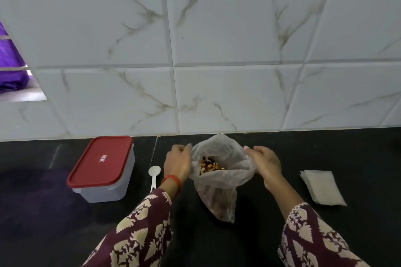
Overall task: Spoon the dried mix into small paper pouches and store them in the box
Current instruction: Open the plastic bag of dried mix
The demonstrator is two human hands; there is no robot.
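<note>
A thin translucent plastic bag (219, 182) stands on the black counter, its mouth spread wide. Dried mix (211, 167) of nuts and dark pieces shows inside it. My left hand (177, 163) grips the bag's left rim and my right hand (265, 163) grips its right rim. A white plastic spoon (153, 174) lies on the counter just left of my left wrist. A stack of small white paper pouches (322, 187) lies flat at the right. The clear box with a red lid (102, 168) sits closed at the left.
The black counter (43, 212) ends at a white marble-tiled wall (217, 50) right behind the bag. A purple object (10, 71) shows through an opening at the far left.
</note>
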